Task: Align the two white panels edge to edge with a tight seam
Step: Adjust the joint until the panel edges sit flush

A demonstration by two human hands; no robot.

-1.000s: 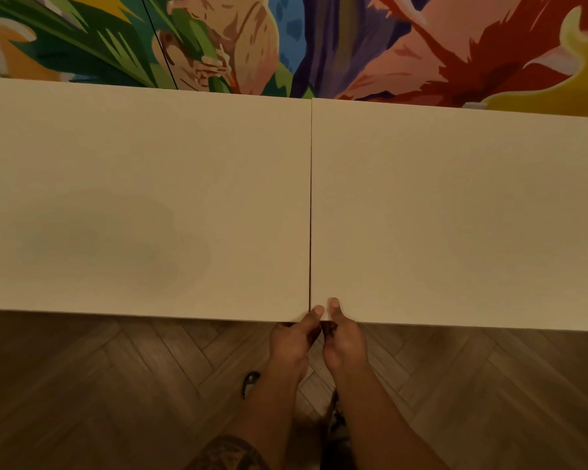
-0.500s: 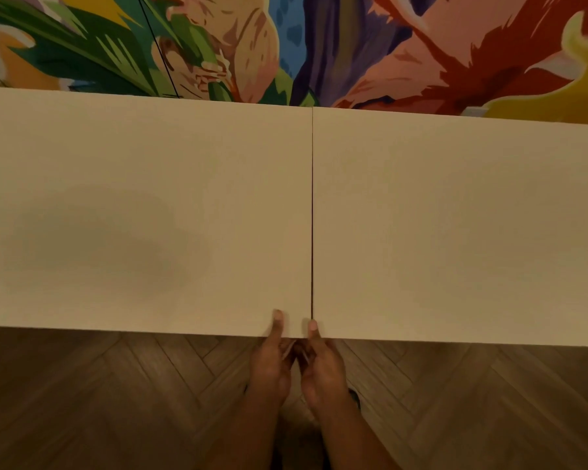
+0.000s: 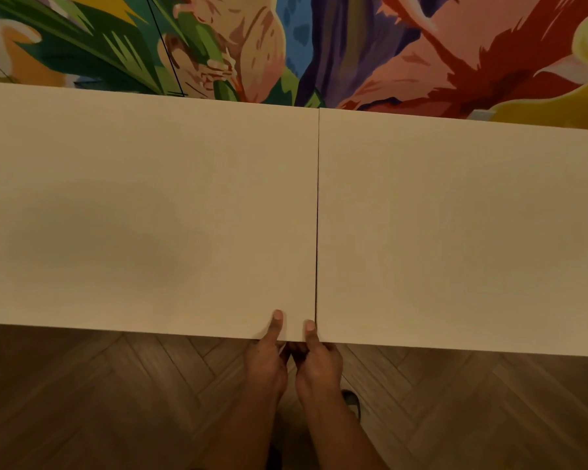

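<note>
Two large white panels lie side by side: the left panel (image 3: 143, 212) and the right panel (image 3: 462, 232). A thin dark seam (image 3: 317, 215) runs between them from the far edge to the near edge. My left hand (image 3: 269, 354) pinches the near edge of the left panel, thumb on top, a little left of the seam. My right hand (image 3: 318, 357) grips the near edge right at the seam, its thumb resting on the left panel's corner. Both sets of fingers are hidden under the panels.
A colourful mural wall (image 3: 286, 45) with leaves and flowers rises just behind the panels' far edge. Dark herringbone wood floor (image 3: 116, 401) shows below the near edge. A shoe (image 3: 352, 400) is visible by my right forearm.
Both hands have shifted left along the near edge: earlier the thumbs straddled the seam, now both thumbs sit on the left panel's side. The view has tilted so the panels sit lower.
</note>
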